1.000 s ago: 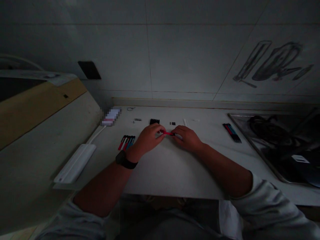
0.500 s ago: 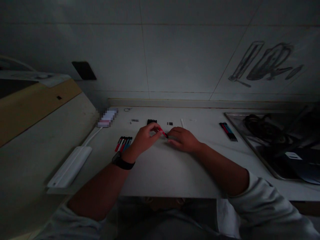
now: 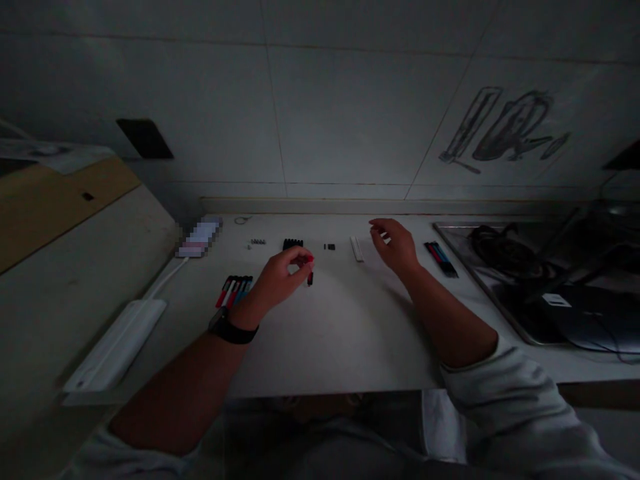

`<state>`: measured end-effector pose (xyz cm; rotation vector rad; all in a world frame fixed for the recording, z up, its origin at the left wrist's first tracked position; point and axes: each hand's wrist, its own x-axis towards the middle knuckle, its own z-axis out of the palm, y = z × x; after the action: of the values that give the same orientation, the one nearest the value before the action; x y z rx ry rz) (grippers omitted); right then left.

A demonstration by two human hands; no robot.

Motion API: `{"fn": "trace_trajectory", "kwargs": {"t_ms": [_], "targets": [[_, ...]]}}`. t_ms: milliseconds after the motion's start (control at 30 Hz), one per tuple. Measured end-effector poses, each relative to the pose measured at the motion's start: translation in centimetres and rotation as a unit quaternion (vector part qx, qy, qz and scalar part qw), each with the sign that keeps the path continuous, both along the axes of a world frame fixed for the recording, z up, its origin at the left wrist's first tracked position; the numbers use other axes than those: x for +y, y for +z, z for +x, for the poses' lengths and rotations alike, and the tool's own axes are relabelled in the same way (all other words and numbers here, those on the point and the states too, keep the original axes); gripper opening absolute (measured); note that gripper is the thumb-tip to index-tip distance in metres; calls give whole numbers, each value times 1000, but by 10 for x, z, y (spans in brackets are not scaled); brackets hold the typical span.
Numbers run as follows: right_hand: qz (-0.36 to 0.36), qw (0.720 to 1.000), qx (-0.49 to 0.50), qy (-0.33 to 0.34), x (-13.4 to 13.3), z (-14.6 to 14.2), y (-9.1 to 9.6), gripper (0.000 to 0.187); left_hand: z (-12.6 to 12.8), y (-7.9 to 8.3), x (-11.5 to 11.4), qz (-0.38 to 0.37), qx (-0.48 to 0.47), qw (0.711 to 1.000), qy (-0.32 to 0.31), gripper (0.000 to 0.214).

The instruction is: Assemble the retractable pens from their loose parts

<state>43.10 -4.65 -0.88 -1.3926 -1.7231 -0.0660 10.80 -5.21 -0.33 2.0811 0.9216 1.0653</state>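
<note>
My left hand (image 3: 287, 277) pinches a short red pen part (image 3: 311, 267) with a dark lower end, held over the white counter (image 3: 325, 340). Raised to the right, my right hand (image 3: 395, 243) has its thumb and fingers apart and slightly curled, with nothing visible between them. White thin sticks (image 3: 357, 249) lie just left of it. A row of black parts (image 3: 293, 244) is behind my left hand, beside small dark pieces (image 3: 329, 247). Several red, white and blue pens (image 3: 235, 291) lie near my left wrist. Small metallic pieces (image 3: 258, 241) sit farther back.
A phone (image 3: 199, 237) and a white power strip (image 3: 117, 343) occupy the left side, joined by a cable. More dark, red and blue pens (image 3: 441, 259) lie at right, beside a metal-edged recess (image 3: 480, 300) holding cables and dark items. A tiled wall (image 3: 345, 120) closes the back.
My right hand has left the red pen part and moved right and back, its fingers opening. My left hand still holds the part, now tilted more upright. The view has shifted slightly right.
</note>
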Motion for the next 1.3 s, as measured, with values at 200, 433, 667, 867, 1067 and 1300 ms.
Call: {"fn": "trace_trajectory", "kwargs": {"t_ms": [200, 433, 667, 867, 1067, 1300], "targets": [[-15, 990, 13, -137, 20, 59, -15, 32, 0, 0, 0, 0, 18, 1000, -2, 14], [-149, 977, -88, -128, 33, 74, -47, 31, -1, -5, 3, 32, 54, 998, -8, 13], [-179, 967, -117, -137, 42, 77, -56, 29, 1, -8, 3, 24, 76, 997, -23, 13], [-191, 960, -119, -166, 44, 72, -54, 24, 1, -10, 4, 24, 82, 996, -25, 12], [-128, 971, -29, -201, 37, 69, -40, 18, 1, -7, 3, 21, 83, 996, -19, 9], [-82, 989, 91, -81, 21, 30, -17, 19, 2, -3, -1, -2, 72, 997, -22, 6]]}}
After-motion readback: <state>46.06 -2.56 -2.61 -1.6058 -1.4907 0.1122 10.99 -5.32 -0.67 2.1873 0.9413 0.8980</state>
